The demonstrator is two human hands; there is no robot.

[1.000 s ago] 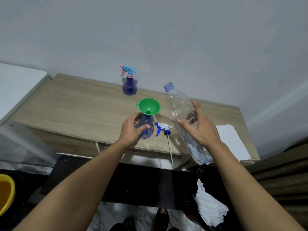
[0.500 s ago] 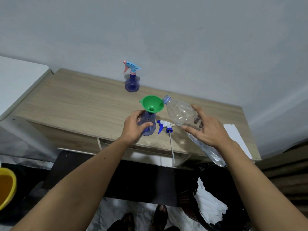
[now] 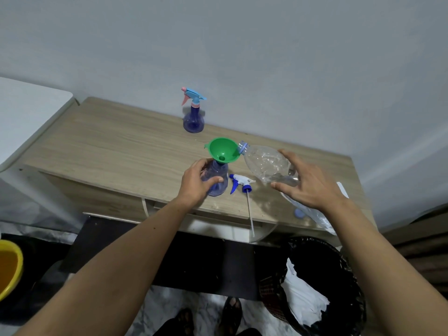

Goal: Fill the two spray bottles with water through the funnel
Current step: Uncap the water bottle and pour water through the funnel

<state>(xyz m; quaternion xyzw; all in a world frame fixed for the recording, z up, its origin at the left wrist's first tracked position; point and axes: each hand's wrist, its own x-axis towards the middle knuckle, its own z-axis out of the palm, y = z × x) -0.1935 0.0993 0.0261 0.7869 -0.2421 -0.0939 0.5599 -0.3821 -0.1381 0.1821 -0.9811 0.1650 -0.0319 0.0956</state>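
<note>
Bin [image 3: 312,284] is sitting on the floor below the table's near edge, white paper inside. Yellow tub [image 3: 8,267] is showing at far left, well apart from the table.

Table [image 3: 116,151] is the landmark. Near its front edge, left hand [image 3: 197,184] is gripping the open bottle [image 3: 218,179], fingers and thumb curled round its blue body; the bottle is standing upright. Funnel [image 3: 224,152] is sitting in its neck, mouth up, tilted slightly.

Just right of it, sprayer [image 3: 240,183] is lying on the table, its tube pointing toward the front edge and overhanging it.

Right hand [image 3: 308,184] is holding the water bottle [image 3: 265,164], fingers spread round it. Its long axis is lying steeply tipped, base toward the person, open mouth pointing left onto the funnel's rim. Water flow: cannot tell.

Cap [image 3: 299,212] is lying near the front right edge.

At the table's back, second bottle [image 3: 193,112] is standing upright, capped, nozzle pointing right.
</note>
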